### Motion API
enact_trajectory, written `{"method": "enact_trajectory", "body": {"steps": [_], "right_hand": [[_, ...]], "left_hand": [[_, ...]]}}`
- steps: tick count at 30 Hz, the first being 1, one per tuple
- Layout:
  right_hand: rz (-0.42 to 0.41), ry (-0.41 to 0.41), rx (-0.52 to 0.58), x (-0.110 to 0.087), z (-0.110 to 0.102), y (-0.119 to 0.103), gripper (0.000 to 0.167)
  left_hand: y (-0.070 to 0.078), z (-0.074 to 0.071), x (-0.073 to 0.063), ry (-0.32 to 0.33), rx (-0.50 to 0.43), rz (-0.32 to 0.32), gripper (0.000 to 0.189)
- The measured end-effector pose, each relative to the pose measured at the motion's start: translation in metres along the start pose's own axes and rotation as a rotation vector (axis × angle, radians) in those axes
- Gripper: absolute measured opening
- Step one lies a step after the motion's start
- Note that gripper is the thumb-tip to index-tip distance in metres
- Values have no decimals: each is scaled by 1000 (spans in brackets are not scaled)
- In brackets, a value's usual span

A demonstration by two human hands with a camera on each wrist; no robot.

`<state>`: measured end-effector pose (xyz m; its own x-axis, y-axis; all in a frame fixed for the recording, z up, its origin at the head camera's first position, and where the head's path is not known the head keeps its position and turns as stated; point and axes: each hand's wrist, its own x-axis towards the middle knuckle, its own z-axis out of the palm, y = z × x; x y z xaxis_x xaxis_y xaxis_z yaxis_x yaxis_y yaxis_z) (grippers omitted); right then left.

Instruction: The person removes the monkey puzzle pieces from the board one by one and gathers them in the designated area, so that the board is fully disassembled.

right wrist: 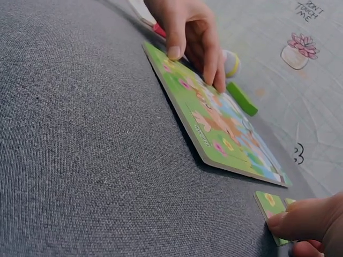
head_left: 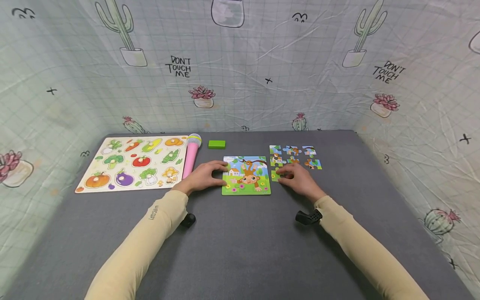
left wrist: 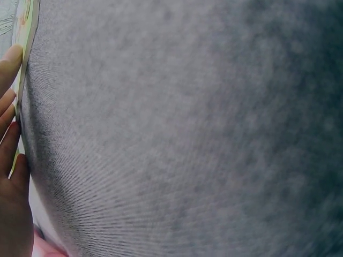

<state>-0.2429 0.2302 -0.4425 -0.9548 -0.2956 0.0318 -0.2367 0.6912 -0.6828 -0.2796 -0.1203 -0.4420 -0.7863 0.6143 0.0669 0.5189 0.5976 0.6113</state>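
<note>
A square monkey puzzle board [head_left: 246,176] lies flat on the grey table. My left hand [head_left: 204,177] rests at the board's left edge, thumb and fingertips touching it; in the right wrist view that hand [right wrist: 187,32] reaches down onto the edge. To the right of the board, my right hand [head_left: 300,181] pinches a green puzzle piece [head_left: 275,175] between thumb and fingers. The piece [right wrist: 269,206] stays low at the table surface near the board's corner. Several loose puzzle pieces [head_left: 292,151] lie in rows just beyond the right hand, which may cover others.
A white vegetable puzzle board [head_left: 131,160] lies at the left. Along its right side is a pink toy microphone [head_left: 191,156], partly behind the left hand. A green block [head_left: 216,144] lies at the back. A patterned cloth wall [head_left: 240,91] surrounds the grey table [head_left: 243,246].
</note>
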Motion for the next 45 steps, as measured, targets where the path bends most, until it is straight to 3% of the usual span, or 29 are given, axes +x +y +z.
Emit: {"method": "enact_trajectory", "body": {"steps": [11, 26, 31, 39, 45], "right_hand": [[-54, 0, -31, -2, 0, 1, 25], [-39, -4, -20, 2, 0, -2, 27], [-47, -7, 15, 6, 3, -17, 30], [-82, -87, 134, 13, 28, -54, 33], [-102, -112, 160, 18, 43, -60, 32]], "left_hand": [[0, -1, -1, -2, 0, -3, 48], [0, -2, -3, -11, 8, -12, 48], [0, -1, -2, -12, 8, -18, 49], [-2, 2, -1, -9, 7, -14, 50], [-2, 1, 1, -14, 18, -12, 50]]}}
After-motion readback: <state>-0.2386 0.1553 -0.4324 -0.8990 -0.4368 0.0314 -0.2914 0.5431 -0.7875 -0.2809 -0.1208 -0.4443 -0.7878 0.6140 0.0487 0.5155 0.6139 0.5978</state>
